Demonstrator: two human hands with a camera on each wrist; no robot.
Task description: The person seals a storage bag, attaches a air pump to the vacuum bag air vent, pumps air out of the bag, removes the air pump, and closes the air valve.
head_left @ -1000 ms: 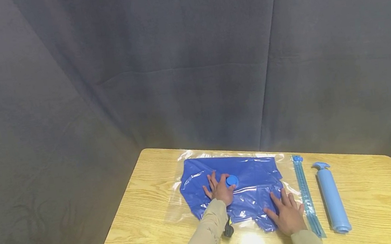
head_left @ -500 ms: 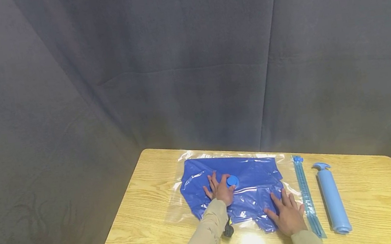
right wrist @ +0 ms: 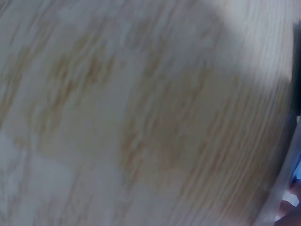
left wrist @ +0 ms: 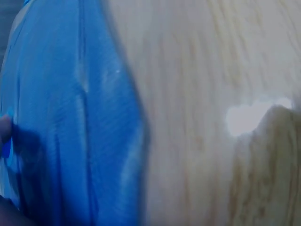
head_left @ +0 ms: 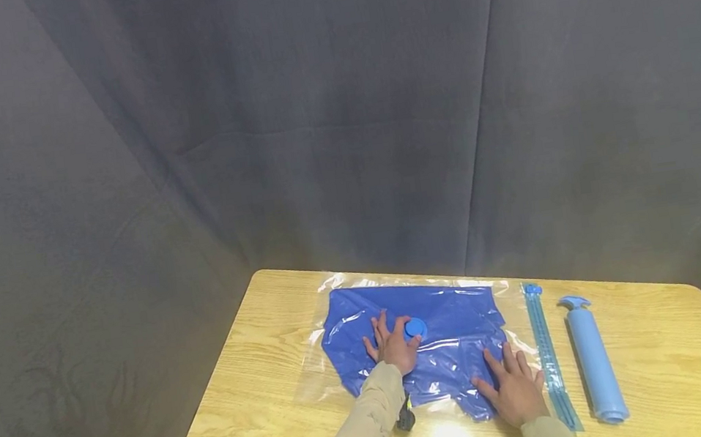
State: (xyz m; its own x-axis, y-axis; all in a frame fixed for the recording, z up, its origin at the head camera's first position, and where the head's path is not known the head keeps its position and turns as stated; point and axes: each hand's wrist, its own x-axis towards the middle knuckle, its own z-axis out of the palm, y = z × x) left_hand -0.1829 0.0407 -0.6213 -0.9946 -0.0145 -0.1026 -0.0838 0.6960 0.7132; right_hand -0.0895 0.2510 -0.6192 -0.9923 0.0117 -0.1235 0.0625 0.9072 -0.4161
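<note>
A clear plastic vacuum storage bag (head_left: 319, 359) lies flat with folded blue fabric (head_left: 447, 294) inside. On its upper face sits a round blue valve cap (head_left: 414, 327). My left hand (head_left: 397, 349) rests on the bag with fingers spread, its thumb and forefinger at the cap's near-left edge. Toward the bag's right end, my right hand (head_left: 518, 390) lies palm down, fingers spread over the fabric and clear plastic. The left wrist view shows the blue fabric (left wrist: 70, 117) and a fingertip (left wrist: 4, 128) by the cap. Only part of the right hand (right wrist: 292, 207) enters the right wrist view.
The bag's zip strip (head_left: 546, 355), with a blue slider (head_left: 533, 289), runs along its right side. A light blue hand pump (head_left: 596, 363) lies right of it. The wooden table (head_left: 235, 403) ends at the back against a grey curtain (head_left: 327, 140).
Both hands keep their places on the bag. The whole head view has shifted very slightly.
</note>
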